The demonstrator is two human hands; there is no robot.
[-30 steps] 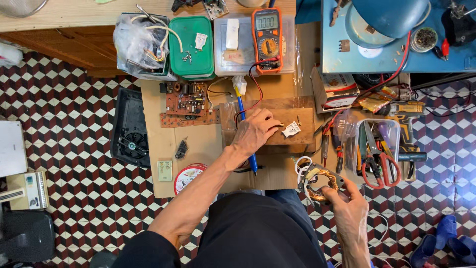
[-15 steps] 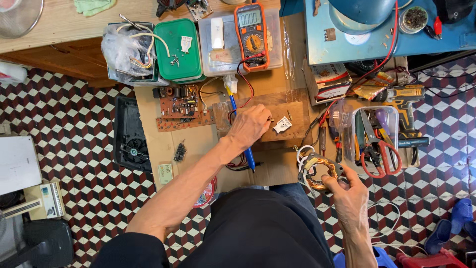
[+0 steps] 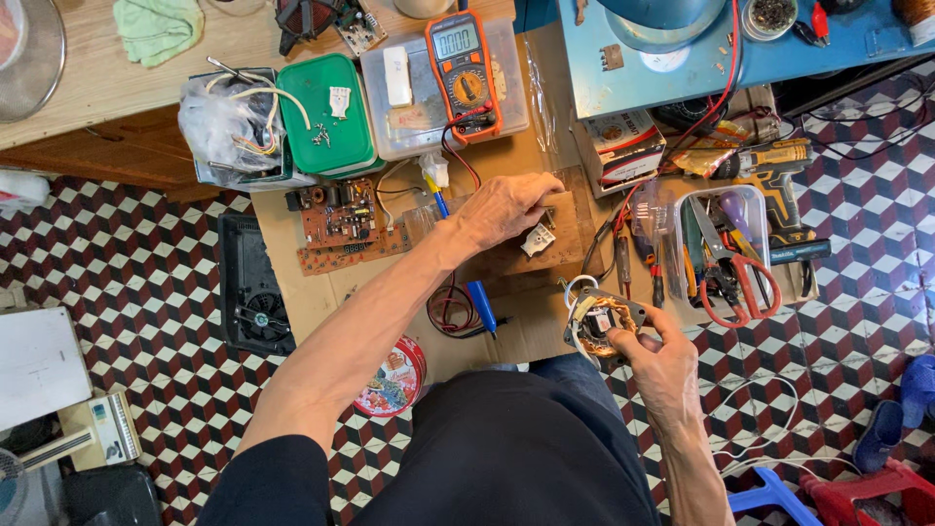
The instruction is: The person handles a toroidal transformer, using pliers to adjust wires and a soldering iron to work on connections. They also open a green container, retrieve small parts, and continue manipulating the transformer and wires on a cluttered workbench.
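My left hand [image 3: 502, 209] rests on a clear plastic bag over a brown board [image 3: 560, 239] with a small white part [image 3: 536, 242] on it; its fingers are curled around the bag's edge. My right hand [image 3: 662, 356] holds a round motor stator with copper windings [image 3: 596, 321] and white wires, low by my knee. A blue-handled tool [image 3: 474, 282] lies under my left forearm. An orange multimeter [image 3: 463, 68] with red and black leads sits on a clear box beyond.
Brown circuit boards [image 3: 341, 222], a green box [image 3: 326, 115] and a bag of wires [image 3: 229, 122] lie at left. A clear tub of pliers [image 3: 726, 258] and a yellow drill [image 3: 774, 170] stand at right. A black fan [image 3: 251, 287] and a red tin [image 3: 390, 380] sit on the tiled floor.
The view has shifted downward and slightly right. My left hand has slid right along the bag on the brown board. My right hand still holds the stator, raised a little.
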